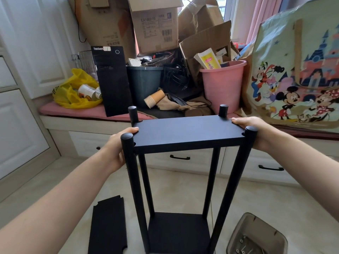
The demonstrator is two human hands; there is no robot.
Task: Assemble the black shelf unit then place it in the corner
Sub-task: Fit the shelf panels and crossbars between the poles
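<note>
The black shelf unit stands upright on the floor in front of me. Its top board (189, 132) sits between several round black posts (136, 189) whose tips stick up above it, and a lower board (178, 233) lies near the floor. My left hand (118, 149) grips the top board's left end, thumb on top. At the right end my right hand (256, 131) holds the board the same way. A spare black board (108, 226) with notched corners lies flat on the floor at lower left.
A grey tray (256, 235) with screws sits on the floor at lower right. Behind the unit runs a window bench with drawers (179, 162), piled with cardboard boxes (156, 26), a black computer tower (113, 79), a pink bucket (222, 85) and a cartoon-print bag (297, 70). White cabinets stand at left.
</note>
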